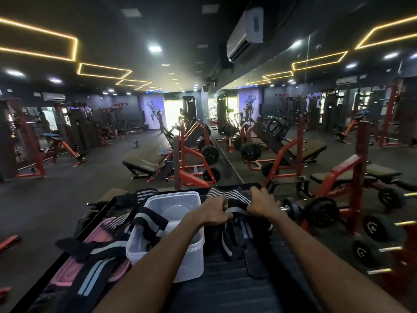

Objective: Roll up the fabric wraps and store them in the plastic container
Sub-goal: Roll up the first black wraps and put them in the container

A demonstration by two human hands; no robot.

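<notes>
Just right of centre in the lower half of the frame, a black-and-white striped wrap (234, 201) is lying across the dark surface (225, 288), its striped end fanning out toward the top. The left hand (214, 211) is curling its fingers round the near left part of it, and the right hand (262, 203) is pinching the same wrap at its right side; both are gripping fabric, neither is spread flat. More black straps (239, 236) are trailing below the hands toward the bottom of the frame.

Immediately left of the hands, the plastic container (180, 263) is standing open, clear-walled, with another striped wrap (150, 221) draping over its left rim. No finished roll is showing inside it, though the bottom is hard to read. Further left, more wraps (97, 265) are lying loose over a pink lid (67, 269).

Judging by this, the rolling of one wrap is only starting. The next move is calling for the strip to be pulled straight and taut, then turned tightly from one end so it holds its shape before going into the container.

At the right edge, dumbbells (320, 211) are resting on a rack.
</notes>
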